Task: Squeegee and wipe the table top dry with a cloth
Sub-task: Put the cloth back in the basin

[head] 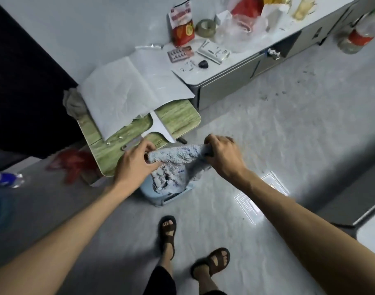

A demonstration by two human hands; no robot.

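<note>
Left hand (pixel 133 161): fingers closed on left end of cloth (pixel 173 165). Right hand (pixel 221 155): fist closed around right end. Cloth blue-white, fluffy, stretched between both hands, middle hanging down over pale blue stool (pixel 167 198) on floor (pixel 267 128). Cloth held off near corner of table (pixel 178 119), not touching top. Table: green wood-grain top, partly covered by white paper (pixel 127 92). White squeegee (pixel 159 126) lying on table near front edge, just beyond hands. Sandalled feet visible below.
</note>
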